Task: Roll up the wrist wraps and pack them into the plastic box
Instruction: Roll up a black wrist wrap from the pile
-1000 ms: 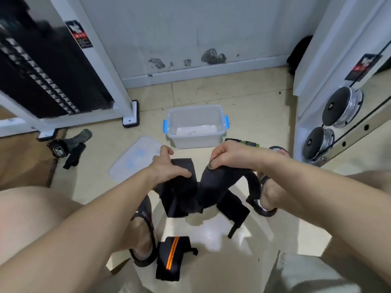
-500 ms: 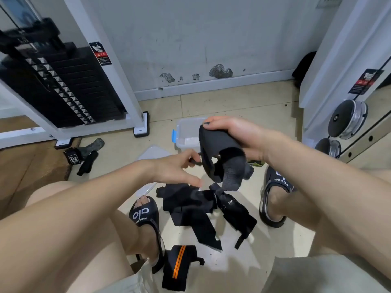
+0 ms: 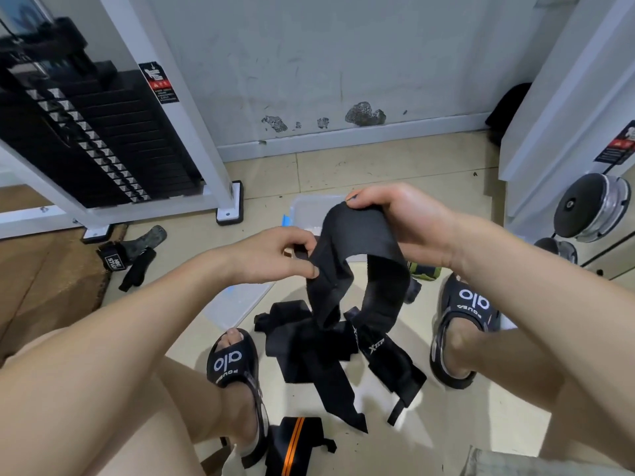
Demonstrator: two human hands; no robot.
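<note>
While both hands pinch it, black wrist wrap (image 3: pixel 357 255) arches limp, unrolled, tail seemingly reaching floor pile.

Across the top of the frame we see a pale grey wall (image 3: pixel 343 56) with scuffs and patches of flaked paint above a white skirting board (image 3: pixel 343 140), and below it a floor of beige tiles (image 3: pixel 395 170) that gives way to a brown surface (image 3: pixel 41 280) at the left edge. In the upper left stands a white-framed weight machine (image 3: pixel 192 108) with its black weight stack (image 3: pixel 96 139) and a warning sticker (image 3: pixel 158 82). At the right edge we see another white frame (image 3: pixel 556 108) and two round black-and-chrome discs (image 3: pixel 591 207) below it.
</note>
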